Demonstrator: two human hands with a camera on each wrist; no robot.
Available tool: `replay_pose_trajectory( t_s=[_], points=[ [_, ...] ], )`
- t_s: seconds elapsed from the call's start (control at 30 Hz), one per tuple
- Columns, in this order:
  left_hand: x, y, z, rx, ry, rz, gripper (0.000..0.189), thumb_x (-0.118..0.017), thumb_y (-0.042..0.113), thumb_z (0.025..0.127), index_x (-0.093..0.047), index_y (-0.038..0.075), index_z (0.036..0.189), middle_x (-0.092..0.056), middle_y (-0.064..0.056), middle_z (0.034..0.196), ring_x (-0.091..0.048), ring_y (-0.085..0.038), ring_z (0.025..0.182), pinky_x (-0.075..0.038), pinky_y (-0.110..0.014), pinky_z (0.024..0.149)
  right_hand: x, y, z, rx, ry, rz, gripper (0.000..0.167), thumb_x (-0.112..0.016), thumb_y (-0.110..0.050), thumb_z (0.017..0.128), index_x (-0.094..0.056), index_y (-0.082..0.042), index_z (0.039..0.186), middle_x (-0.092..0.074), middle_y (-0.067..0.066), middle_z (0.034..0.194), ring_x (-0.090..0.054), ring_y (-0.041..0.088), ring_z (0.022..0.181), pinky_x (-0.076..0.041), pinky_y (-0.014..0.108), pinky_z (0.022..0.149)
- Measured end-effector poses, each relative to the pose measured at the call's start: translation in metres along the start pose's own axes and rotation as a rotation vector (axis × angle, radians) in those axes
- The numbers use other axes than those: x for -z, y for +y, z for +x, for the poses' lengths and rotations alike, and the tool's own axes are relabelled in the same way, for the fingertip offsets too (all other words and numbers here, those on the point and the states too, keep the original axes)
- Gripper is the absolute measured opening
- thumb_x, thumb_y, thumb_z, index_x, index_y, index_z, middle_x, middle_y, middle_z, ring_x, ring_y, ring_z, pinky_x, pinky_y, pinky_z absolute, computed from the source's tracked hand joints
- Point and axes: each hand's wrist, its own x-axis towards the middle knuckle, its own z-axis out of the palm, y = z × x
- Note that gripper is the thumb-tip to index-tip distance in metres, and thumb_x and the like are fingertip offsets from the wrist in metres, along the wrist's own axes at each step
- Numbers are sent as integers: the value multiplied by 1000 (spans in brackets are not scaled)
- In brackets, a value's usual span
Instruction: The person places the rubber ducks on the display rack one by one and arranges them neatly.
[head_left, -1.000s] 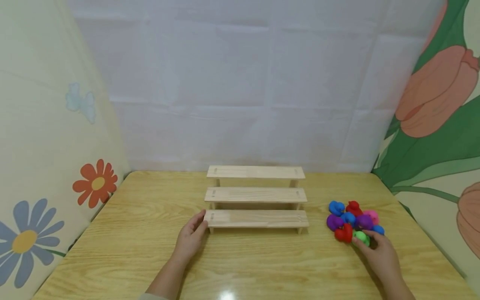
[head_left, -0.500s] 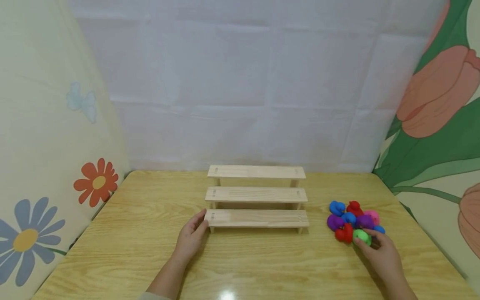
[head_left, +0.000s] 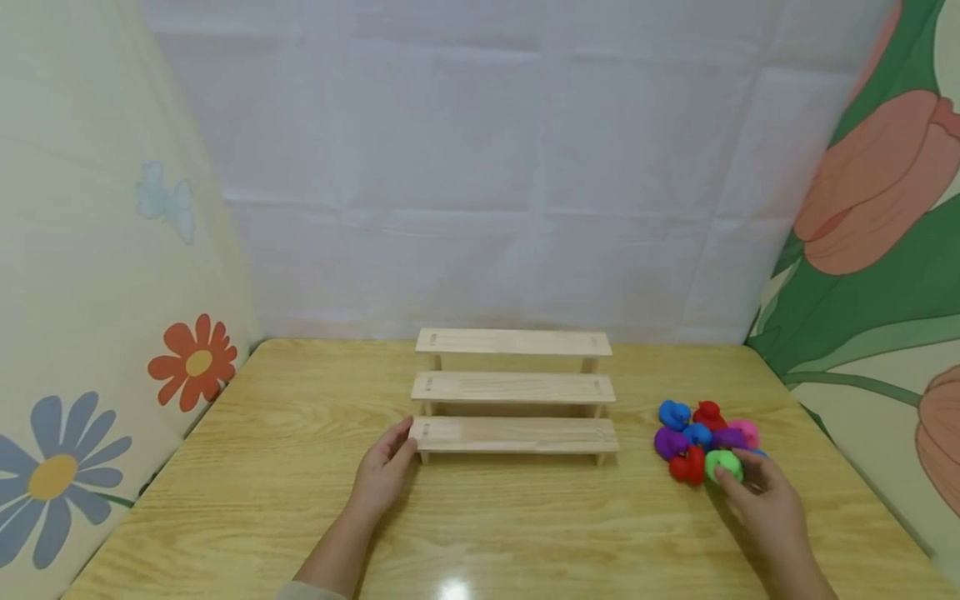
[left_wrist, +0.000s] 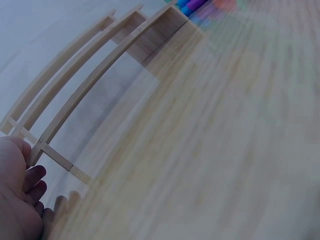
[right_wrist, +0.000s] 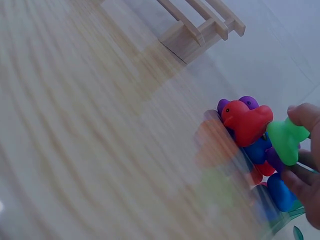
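Note:
A pile of small rubber ducks in red, blue, purple and pink lies on the right of the wooden table. My right hand pinches the green duck at the pile's near edge. In the right wrist view the green duck sits between thumb and fingers of that hand, beside a red duck. A three-step wooden shelf stands mid-table. My left hand rests with relaxed fingers against the left end of the lowest step; the left wrist view shows it beside the shelf.
Flower-patterned cloth walls close in the table on the left and right, with a plain white cloth behind. Bare table lies in front of the shelf and between my two hands.
My right hand has closed on the green duck and drawn it slightly up and toward the pile's front. The left hand and the shelf have stayed put.

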Motion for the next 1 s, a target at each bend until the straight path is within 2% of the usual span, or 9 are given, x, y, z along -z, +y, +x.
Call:
replay_pose_trajectory(
  t_s=[0.13, 0.27, 0.4, 0.5, 0.57, 0.6, 0.67, 0.77, 1.0],
  points=[
    [1, 1, -1, -8, 7, 1, 46, -48, 15, 103, -42, 0, 146, -46, -22, 148, -42, -32, 139, -33, -46, 116, 0, -2, -1, 13, 24, 45, 58, -72, -38, 89, -53, -6, 134, -51, -38, 88, -49, -17, 81, -43, 2, 72],
    [1, 1, -2, -12, 8, -3, 46, -48, 14, 103, -42, -1, 146, -46, -23, 148, -42, -33, 139, -33, -46, 116, 0, -6, -2, 13, 41, 68, 57, -72, -34, 89, -54, -5, 135, -50, -41, 85, -48, -21, 80, -44, 1, 72],
    [0, 0, -1, 1, 9, -6, 46, -48, 14, 103, -42, 0, 146, -47, -21, 148, -43, -31, 138, -35, -44, 115, 3, -9, -2, -6, 26, 25, 61, -68, -39, 91, -51, -8, 140, -65, -11, 124, -52, -17, 94, -42, -3, 73],
    [-1, 0, -1, 6, 12, -7, 45, -49, 14, 103, -43, 1, 146, -48, -20, 147, -44, -30, 137, -37, -42, 114, 5, -13, -2, -29, 7, -9, 64, -64, -45, 92, -48, -10, 143, -47, 14, 148, -58, 8, 121, -40, -4, 74],
    [0, 0, -1, 4, 13, -11, 46, -49, 14, 103, -43, 1, 146, -48, -21, 147, -45, -31, 137, -37, -42, 114, 5, -15, -2, -37, 4, -9, 65, -64, -46, 92, -48, -10, 144, -46, 15, 150, -51, 24, 132, -39, -4, 75],
    [0, 0, -1, 1, 14, -12, 46, -49, 14, 103, -43, 0, 146, -48, -21, 146, -45, -31, 137, -37, -42, 114, 5, -16, -2, -34, 5, -8, 65, -63, -47, 92, -48, -10, 144, -46, 16, 150, -51, 23, 132, -40, -4, 75],
    [0, 1, -2, 2, 13, -11, 46, -49, 14, 103, -42, 0, 146, -48, -21, 147, -44, -32, 137, -37, -42, 114, 5, -17, -1, -19, 13, 10, 64, -65, -45, 92, -49, -9, 143, -48, 12, 148, -57, 5, 121, -40, -4, 75],
    [0, 2, -3, 1, 8, -16, 46, -48, 14, 103, -42, 0, 146, -47, -21, 147, -44, -31, 138, -37, -40, 114, 3, -19, 0, 14, 27, 39, 62, -68, -42, 91, -52, -9, 141, -58, -12, 134, -48, -21, 96, -41, -4, 76],
    [-1, 1, -3, 5, 17, -16, 46, -49, 14, 103, -43, 0, 146, -49, -21, 146, -45, -31, 136, -38, -40, 113, -1, -27, 3, 95, 31, 75, 61, -70, -37, 91, -52, -4, 140, -59, -29, 115, -46, -27, 87, -42, -3, 77]
  ],
)
